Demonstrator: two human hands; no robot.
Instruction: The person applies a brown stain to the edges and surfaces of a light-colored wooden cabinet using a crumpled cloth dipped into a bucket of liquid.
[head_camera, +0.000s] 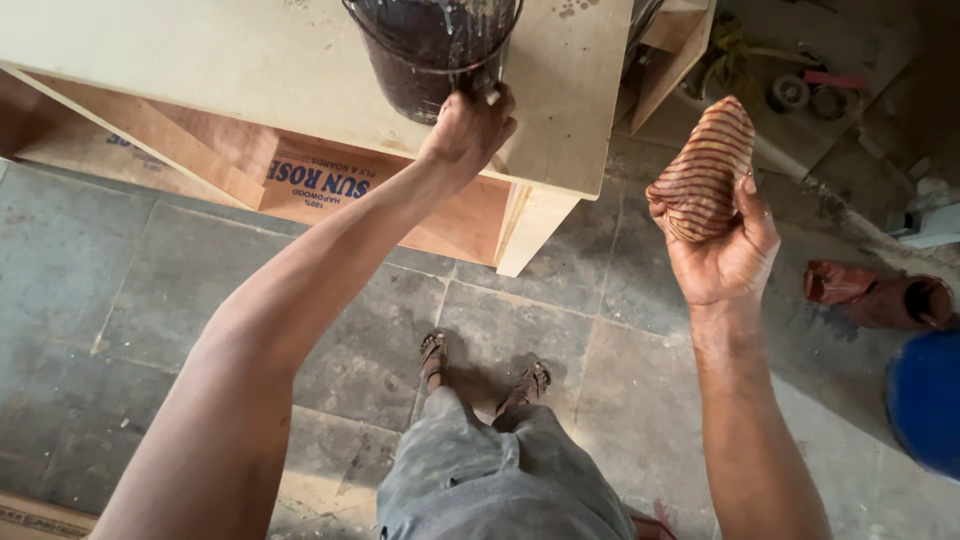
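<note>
Two hands were engaged. My left hand (470, 128), arm extended forward, closed its fingers on the lower rim of the dark, paint-spattered bucket (432, 50), which stood on the pale plywood cabinet top (250, 60). I judged the step to be steadying the bucket; the next move called for a firm hold at its base. My right hand (725, 240), palm up, clasped a wadded striped brown cloth (705, 170) above the tiled floor (560, 330).

Paint-splattered dark bucket (432, 52) upright on board; bunched striped cloth (703, 170).
</note>
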